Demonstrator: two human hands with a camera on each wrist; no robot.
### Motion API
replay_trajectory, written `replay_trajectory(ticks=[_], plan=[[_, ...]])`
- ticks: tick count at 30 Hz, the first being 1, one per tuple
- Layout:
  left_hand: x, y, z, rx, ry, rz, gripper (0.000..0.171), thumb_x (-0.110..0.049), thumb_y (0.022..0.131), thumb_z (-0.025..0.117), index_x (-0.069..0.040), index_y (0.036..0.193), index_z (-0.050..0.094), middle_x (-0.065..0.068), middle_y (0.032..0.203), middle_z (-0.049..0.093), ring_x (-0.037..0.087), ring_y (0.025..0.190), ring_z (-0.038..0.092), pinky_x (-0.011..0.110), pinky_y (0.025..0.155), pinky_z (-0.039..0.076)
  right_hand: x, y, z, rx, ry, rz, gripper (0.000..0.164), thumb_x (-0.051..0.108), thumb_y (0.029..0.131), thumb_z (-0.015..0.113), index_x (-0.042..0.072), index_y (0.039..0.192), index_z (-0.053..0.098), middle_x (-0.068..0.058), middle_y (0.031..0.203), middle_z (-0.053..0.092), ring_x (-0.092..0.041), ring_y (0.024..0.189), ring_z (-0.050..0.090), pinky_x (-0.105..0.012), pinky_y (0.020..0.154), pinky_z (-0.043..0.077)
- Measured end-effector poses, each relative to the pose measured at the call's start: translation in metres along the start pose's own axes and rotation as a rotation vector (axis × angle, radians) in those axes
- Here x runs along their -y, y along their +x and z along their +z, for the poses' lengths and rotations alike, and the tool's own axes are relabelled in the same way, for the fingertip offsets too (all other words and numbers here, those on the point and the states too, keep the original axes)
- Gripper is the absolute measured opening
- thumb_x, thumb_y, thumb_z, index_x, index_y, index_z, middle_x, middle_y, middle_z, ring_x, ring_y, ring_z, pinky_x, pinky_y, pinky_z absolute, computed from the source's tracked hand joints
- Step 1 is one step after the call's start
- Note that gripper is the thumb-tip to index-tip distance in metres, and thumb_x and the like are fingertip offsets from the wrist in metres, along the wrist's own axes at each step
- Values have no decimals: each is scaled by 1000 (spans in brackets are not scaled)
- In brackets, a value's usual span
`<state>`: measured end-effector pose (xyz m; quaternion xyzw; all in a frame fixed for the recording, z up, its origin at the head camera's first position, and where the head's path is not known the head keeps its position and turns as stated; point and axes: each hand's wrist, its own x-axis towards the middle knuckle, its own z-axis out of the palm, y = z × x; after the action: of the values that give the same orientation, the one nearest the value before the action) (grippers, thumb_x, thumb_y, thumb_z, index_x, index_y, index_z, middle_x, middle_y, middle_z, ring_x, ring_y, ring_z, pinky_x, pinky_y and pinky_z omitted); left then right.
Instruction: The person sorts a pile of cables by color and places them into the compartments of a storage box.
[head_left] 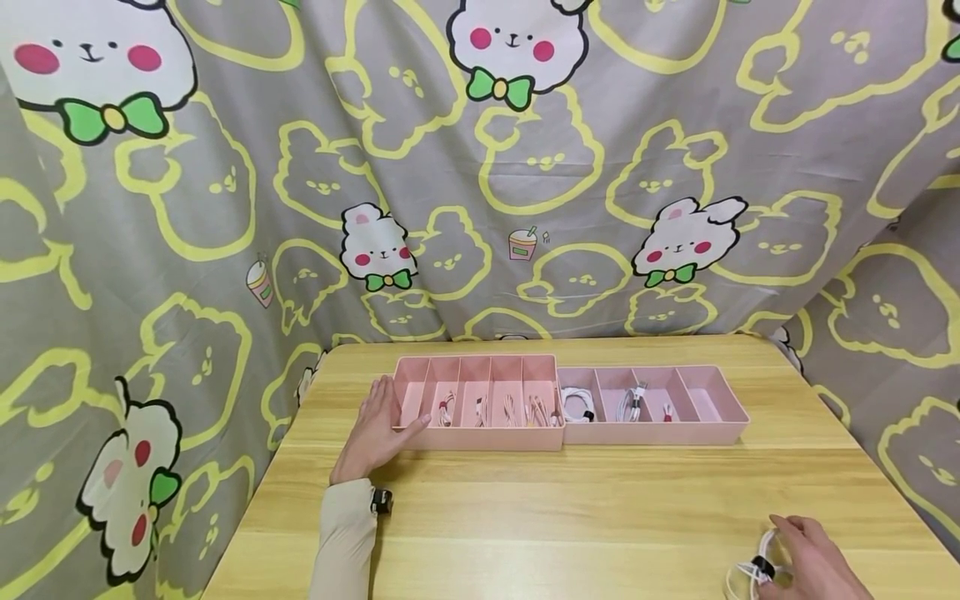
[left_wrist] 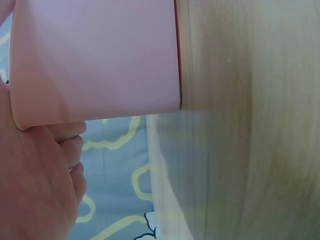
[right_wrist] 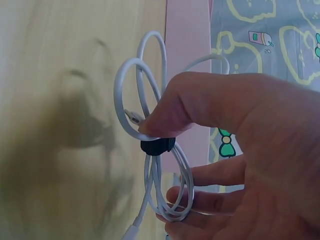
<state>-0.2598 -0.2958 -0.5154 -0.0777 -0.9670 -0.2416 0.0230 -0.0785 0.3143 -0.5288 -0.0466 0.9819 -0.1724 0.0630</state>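
Note:
My left hand [head_left: 375, 429] grips the left front corner of a pink divided storage box [head_left: 480, 439]. Its thumb lies over the front rim and its fingers run along the left end. The left wrist view shows the smooth pink box wall [left_wrist: 100, 60] with the hand [left_wrist: 37, 180] against its edge. At the lower right, my right hand [head_left: 813, 562] pinches a coiled white cable [right_wrist: 120, 95] bound with a black strap [right_wrist: 157, 145]. In the right wrist view the thumb presses just above the strap, and the other fingers are behind the loops.
A paler pink divided box [head_left: 660, 433] adjoins the first on the right. Bundled cables lie in several compartments of both, including a white coil [head_left: 576, 403]. Both boxes stand toward the back of the wooden table [head_left: 570, 517]. A patterned curtain [head_left: 450, 183] hangs behind and at the sides.

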Motion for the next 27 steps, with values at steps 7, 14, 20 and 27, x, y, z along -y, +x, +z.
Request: replay_trajectory(ticks=[7,14,20,27], plan=[[2,0,1,4,-9,4,116,-70,94,57,6,163,3,23,174,1,41,163,0,63,130,10,5,5,-11,56,14,21,87,21,74,89,-29,130,45,-45,121,45,-48,105,57,-49,79,58],[3,1,2,2,-6,3,116,-71,94,56,5,164,3,23,174,0,40,163,0,63,130,10,5,10,-16,31,33,1,86,17,73,89,-27,132,45,-43,125,38,-46,105,58,-36,71,55],[2,1,3,2,-10,-3,115,-68,94,58,3,164,3,22,174,0,40,163,0,62,131,8,9,11,-18,0,26,1,85,19,72,88,-25,132,47,-40,125,41,-37,101,62,-34,69,55],[1,0,2,-5,-14,-2,115,-70,94,58,4,164,4,23,174,1,43,162,4,63,130,9,12,14,-23,-6,29,12,86,18,73,85,-25,134,45,-41,126,42,-34,98,63,-37,70,56]])
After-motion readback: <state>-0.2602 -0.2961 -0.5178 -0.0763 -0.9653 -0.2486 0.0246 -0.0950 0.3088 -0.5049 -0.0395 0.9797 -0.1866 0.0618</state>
